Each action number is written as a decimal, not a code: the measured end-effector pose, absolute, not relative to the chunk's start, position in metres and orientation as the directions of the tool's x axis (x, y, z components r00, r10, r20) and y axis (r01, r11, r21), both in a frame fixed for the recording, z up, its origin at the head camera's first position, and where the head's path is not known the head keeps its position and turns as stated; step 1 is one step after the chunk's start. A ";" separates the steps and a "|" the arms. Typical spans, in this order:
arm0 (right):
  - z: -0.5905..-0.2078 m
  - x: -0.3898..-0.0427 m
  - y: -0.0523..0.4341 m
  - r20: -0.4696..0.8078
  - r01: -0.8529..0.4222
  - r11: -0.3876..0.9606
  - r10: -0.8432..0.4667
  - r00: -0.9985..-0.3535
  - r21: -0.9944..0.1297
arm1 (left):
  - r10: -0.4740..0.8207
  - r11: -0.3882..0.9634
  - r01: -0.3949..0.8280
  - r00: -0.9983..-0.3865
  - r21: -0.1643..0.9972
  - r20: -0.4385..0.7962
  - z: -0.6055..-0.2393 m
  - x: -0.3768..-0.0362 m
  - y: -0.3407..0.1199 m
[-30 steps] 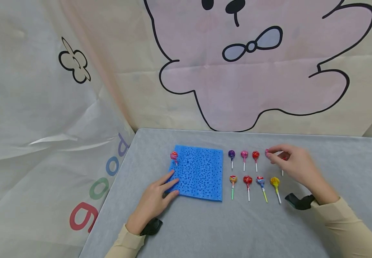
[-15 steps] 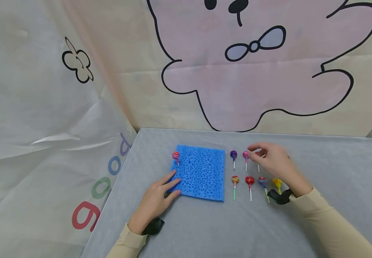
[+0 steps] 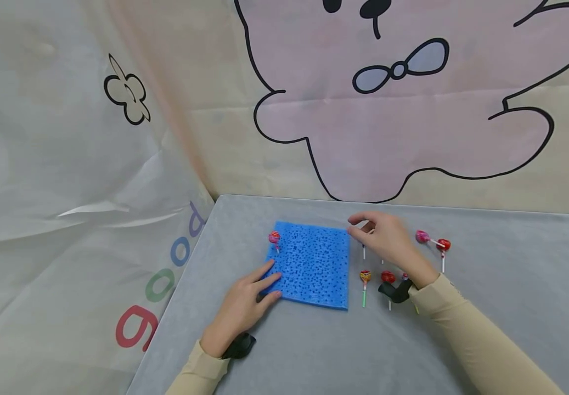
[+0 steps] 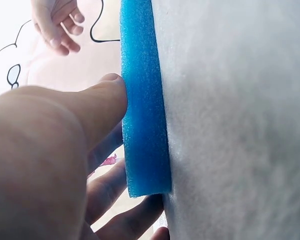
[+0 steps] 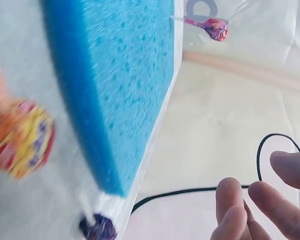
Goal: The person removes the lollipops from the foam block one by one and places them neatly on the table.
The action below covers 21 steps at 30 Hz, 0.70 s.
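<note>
My left hand [image 3: 240, 307] rests on the near left part of a blue foam block [image 3: 314, 269], its fingers spread. In the left wrist view its thumb touches the block's top beside the near side. A pink-red lollipop [image 3: 274, 237] stands in the block's far left part, its stick in the foam. My right hand [image 3: 385, 236] hovers by the block's far right corner. Its thumb and fingers are apart, with nothing seen between them. Below it, a purple lollipop [image 5: 100, 227] shows in the right wrist view, beside an orange-yellow lollipop [image 5: 22, 140].
Right of my hand, a pink lollipop [image 3: 422, 236] lies turned, its stick reaching a red lollipop [image 3: 444, 245]. In the near row, another red lollipop [image 3: 388, 276] shows; the right hand and its wrist camera hide others. A grey cloth [image 3: 304, 351] covers the table.
My right hand has moved left from the pink lollipop in the far row to the block's far right corner. Left hand stays on the block. The head view has shifted slightly.
</note>
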State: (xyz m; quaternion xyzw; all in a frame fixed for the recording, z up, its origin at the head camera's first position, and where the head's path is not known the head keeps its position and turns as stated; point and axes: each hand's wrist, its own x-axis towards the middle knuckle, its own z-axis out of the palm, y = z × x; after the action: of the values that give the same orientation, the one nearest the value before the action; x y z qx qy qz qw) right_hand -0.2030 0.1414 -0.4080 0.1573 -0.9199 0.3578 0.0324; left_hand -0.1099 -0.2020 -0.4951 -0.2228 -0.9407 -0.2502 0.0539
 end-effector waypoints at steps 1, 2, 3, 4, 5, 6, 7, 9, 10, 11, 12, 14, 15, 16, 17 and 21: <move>-0.408 -0.204 0.139 0.178 -0.319 0.693 -0.270 -0.946 -0.646 | 0.392 0.776 0.446 -0.895 0.447 0.213 -0.495 -0.110 -0.202; -0.408 -0.205 0.136 0.183 -0.326 0.690 -0.275 -0.944 -0.646 | 0.391 0.776 0.445 -0.895 0.447 0.214 -0.495 -0.110 -0.201; -0.408 -0.206 0.133 0.189 -0.334 0.685 -0.281 -0.941 -0.648 | 0.390 0.776 0.445 -0.895 0.447 0.215 -0.495 -0.110 -0.201; -0.409 -0.206 0.130 0.194 -0.341 0.679 -0.286 -0.938 -0.650 | 0.390 0.775 0.448 -0.894 0.446 0.219 -0.495 -0.110 -0.200; -0.410 -0.207 0.127 0.197 -0.346 0.676 -0.289 -0.937 -0.651 | 0.391 0.776 0.450 -0.893 0.442 0.223 -0.495 -0.110 -0.200; -0.410 -0.208 0.124 0.200 -0.350 0.673 -0.293 -0.935 -0.652 | 0.393 0.774 0.457 -0.889 0.438 0.234 -0.495 -0.110 -0.200; -0.411 -0.208 0.120 0.198 -0.349 0.672 -0.293 -0.935 -0.653 | 0.393 0.774 0.459 -0.888 0.436 0.238 -0.495 -0.110 -0.200; -0.412 -0.207 0.113 0.192 -0.346 0.666 -0.296 -0.936 -0.661 | 0.395 0.772 0.464 -0.886 0.435 0.243 -0.495 -0.110 -0.200; -0.413 -0.207 0.109 0.189 -0.345 0.661 -0.297 -0.936 -0.666 | 0.394 0.772 0.462 -0.887 0.436 0.242 -0.495 -0.110 -0.200; -0.415 -0.207 0.105 0.187 -0.346 0.658 -0.301 -0.935 -0.669 | 0.394 0.773 0.461 -0.887 0.437 0.239 -0.495 -0.110 -0.200; -0.415 -0.206 0.100 0.186 -0.346 0.651 -0.304 -0.934 -0.675 | 0.394 0.773 0.458 -0.889 0.439 0.234 -0.495 -0.110 -0.200; -0.418 -0.205 0.091 0.176 -0.343 0.643 -0.311 -0.934 -0.685 | 0.392 0.776 0.449 -0.893 0.443 0.218 -0.495 -0.110 -0.201; -0.420 -0.205 0.087 0.171 -0.342 0.633 -0.316 -0.933 -0.695 | 0.391 0.777 0.445 -0.895 0.446 0.213 -0.495 -0.110 -0.201; -0.421 -0.205 0.082 0.163 -0.338 0.626 -0.320 -0.933 -0.703 | 0.390 0.778 0.442 -0.897 0.447 0.208 -0.495 -0.110 -0.201; -0.422 -0.205 0.077 0.157 -0.337 0.618 -0.327 -0.932 -0.710 | 0.390 0.778 0.440 -0.898 0.447 0.206 -0.495 -0.110 -0.201; -0.425 -0.205 0.058 0.147 -0.345 0.591 -0.357 -0.922 -0.729 | 0.388 0.778 0.442 -0.897 0.447 0.211 -0.495 -0.110 -0.201</move>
State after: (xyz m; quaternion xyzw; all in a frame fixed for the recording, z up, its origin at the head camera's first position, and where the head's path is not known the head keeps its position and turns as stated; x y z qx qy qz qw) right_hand -0.2047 0.0577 -0.4250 0.1969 -0.8918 0.4073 -0.0077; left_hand -0.1102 -0.2010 -0.4950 -0.2203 -0.9414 -0.2497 0.0536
